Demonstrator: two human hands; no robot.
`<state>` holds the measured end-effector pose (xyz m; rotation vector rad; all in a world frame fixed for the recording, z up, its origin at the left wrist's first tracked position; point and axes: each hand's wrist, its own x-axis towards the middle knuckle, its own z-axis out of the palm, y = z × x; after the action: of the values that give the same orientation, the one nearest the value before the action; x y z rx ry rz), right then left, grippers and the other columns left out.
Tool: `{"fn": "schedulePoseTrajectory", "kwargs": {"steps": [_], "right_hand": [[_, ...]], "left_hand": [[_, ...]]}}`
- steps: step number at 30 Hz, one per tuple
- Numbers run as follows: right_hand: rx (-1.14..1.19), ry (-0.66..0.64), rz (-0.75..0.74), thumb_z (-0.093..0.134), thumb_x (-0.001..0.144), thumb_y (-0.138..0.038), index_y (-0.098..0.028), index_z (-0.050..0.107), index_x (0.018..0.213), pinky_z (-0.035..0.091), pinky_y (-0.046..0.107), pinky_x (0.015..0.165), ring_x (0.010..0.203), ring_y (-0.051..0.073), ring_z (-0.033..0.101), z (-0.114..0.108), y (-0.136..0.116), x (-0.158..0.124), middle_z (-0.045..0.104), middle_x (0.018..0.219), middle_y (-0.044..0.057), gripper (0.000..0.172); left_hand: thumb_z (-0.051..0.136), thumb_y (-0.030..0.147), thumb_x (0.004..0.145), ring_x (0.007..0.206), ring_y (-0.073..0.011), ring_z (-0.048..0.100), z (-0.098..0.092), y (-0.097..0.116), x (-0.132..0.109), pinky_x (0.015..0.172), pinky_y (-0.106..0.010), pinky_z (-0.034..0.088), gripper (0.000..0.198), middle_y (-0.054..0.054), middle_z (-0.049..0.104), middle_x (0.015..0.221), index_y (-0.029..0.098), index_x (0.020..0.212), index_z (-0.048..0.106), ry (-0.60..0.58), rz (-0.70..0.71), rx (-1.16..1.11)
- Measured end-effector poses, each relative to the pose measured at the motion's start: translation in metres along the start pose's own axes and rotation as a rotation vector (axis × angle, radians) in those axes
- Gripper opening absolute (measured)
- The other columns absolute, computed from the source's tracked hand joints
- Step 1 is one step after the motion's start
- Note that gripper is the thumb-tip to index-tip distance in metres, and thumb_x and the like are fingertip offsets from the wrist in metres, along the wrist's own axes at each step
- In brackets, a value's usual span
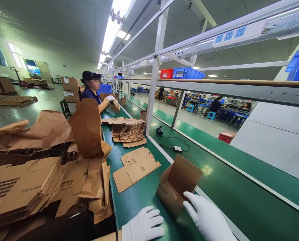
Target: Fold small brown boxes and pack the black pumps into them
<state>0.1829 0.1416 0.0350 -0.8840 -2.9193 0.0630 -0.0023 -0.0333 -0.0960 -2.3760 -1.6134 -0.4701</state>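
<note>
A small brown cardboard box point(168, 194) stands on the green bench with its lid raised and its inside in view. My right hand point(206, 214), in a white glove, is at the box's near right edge, fingers stretched and spread; whether it touches the edge I cannot tell. My left hand point(144, 225), also white-gloved, lies palm down near the bench's front edge, fingers spread, with nothing in it. Beyond it a flat, unfolded carton point(136, 169) with printed lettering lies on the bench.
A stack of flat cartons point(128, 130) sits farther along the bench. At left are more carton stacks point(21, 187) and crumpled brown paper point(85, 130). A co-worker point(93, 88) handles cardboard beyond. A metal post point(156, 73) rises beside the bench; a black cable point(182, 139) lies past it.
</note>
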Motion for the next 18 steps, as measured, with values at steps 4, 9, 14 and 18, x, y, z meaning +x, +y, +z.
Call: {"fn": "schedulePoseTrajectory", "kwargs": {"steps": [4,9,14,18], "right_hand": [[-0.017,0.003,-0.033,0.04,0.098,-0.029,-0.024,0.069,0.119,0.056,0.036,0.077,0.095,0.027,0.072,-0.007,-0.007,0.003,0.075,0.106,0.009,0.035],[-0.011,0.013,-0.048,0.049,0.097,-0.031,-0.022,0.057,0.134,0.051,0.033,0.072,0.088,0.026,0.07,-0.021,-0.013,0.005,0.075,0.099,0.01,0.04],[0.035,0.139,-0.047,0.051,0.098,-0.043,-0.02,0.049,0.141,0.048,0.033,0.072,0.087,0.025,0.068,-0.033,-0.007,-0.003,0.073,0.097,0.009,0.049],[0.109,0.366,0.151,0.047,0.099,-0.05,-0.025,0.052,0.139,0.049,0.033,0.086,0.104,0.024,0.065,-0.036,0.027,-0.006,0.071,0.112,0.007,0.048]], "left_hand": [[0.063,0.042,0.087,0.116,-0.0236,0.056,-0.007,0.004,-0.001,0.109,-0.04,0.036,0.033,-0.004,0.066,0.125,0.025,0.115,0.061,-0.015,-0.083,-0.071],[0.06,0.029,0.088,0.128,-0.024,0.054,-0.008,-0.005,-0.003,0.112,-0.041,0.038,0.039,-0.002,0.061,0.139,0.028,0.127,0.059,-0.016,-0.048,-0.052],[0.06,0.044,0.09,0.121,-0.0252,0.061,0.016,-0.019,-0.006,0.101,-0.038,0.049,0.043,-0.002,0.063,0.137,0.032,0.131,0.061,0.116,0.039,0.098],[0.057,0.051,0.089,0.12,-0.0306,0.062,0.039,-0.032,-0.008,0.1,-0.046,0.049,0.046,-0.004,0.064,0.137,0.03,0.13,0.064,0.147,0.072,0.088]]}}
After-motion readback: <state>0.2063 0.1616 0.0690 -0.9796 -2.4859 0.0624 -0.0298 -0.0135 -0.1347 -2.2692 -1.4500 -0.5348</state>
